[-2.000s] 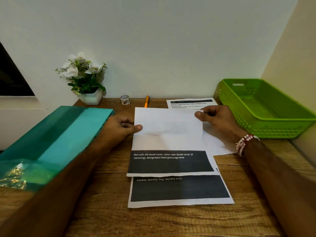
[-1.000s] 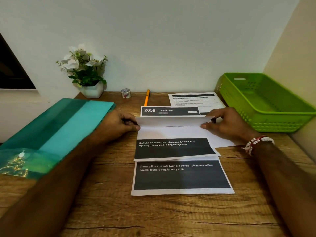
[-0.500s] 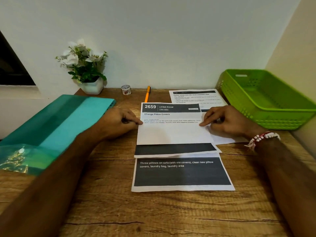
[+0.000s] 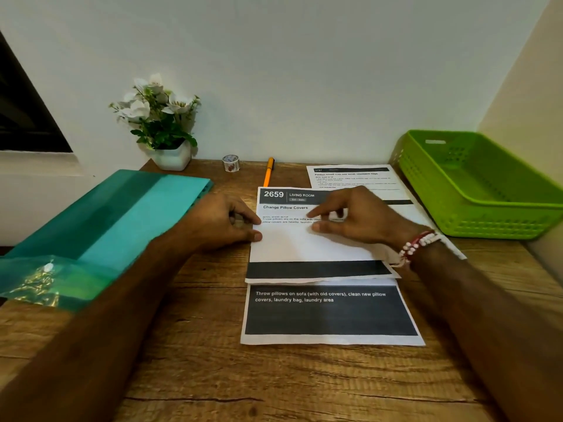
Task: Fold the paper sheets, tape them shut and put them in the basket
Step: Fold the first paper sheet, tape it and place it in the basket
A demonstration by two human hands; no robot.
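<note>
On the table (image 4: pixel 198 360) the top sheet (image 4: pixel 304 246) is getting its first crease — left hand (image 4: pixel 224 223) pinching its edge, right hand (image 4: pixel 361 219) pressing, fingers apart — while tape roll (image 4: pixel 231 162) and basket (image 4: pixel 487 220) are waiting unused.

Soft, rather dim light from above casts faint shadows under the right hand (image 4: pixel 361 219) on the paper sheet (image 4: pixel 304 248) and behind the far plant (image 4: pixel 158 123), while wide-angle distortion bends the edges and smears the near forearms (image 4: pixel 91 345).
</note>
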